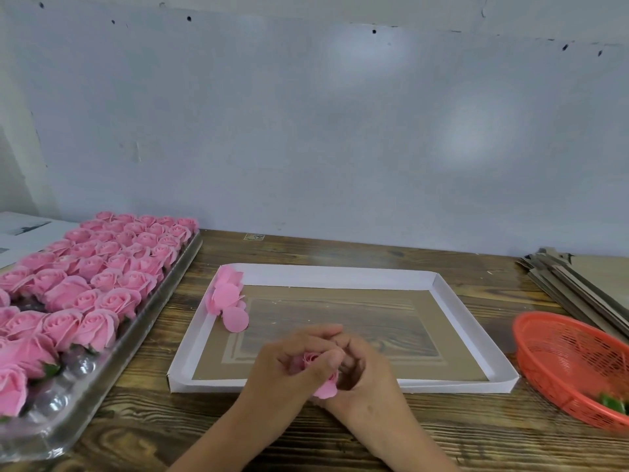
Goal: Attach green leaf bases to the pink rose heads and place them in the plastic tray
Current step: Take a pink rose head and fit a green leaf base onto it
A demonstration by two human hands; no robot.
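Already most of the work seems done: the plastic tray (177, 267) at the left of the bench (340, 437) is nearly full of pink rose heads (112, 264), with only a few hollow cups free at its near end. One more rose head (315, 364) is in work now; the left hand (289, 366) and the right hand (366, 376) both curl around it, just above the near edge of a shallow white box lid (340, 275). Whether a leaf base is already on it, I cannot tell, because the fingers cover it. A few green leaf bases (612, 401) lie in the red basket (544, 352) at the right. Loose pink petals (228, 296) lie in the lid's far left corner. The bench is of dark grained wood, with flat cardboard sheets (578, 284) stacked at the far right and a pale, marked wall (306, 131) behind.
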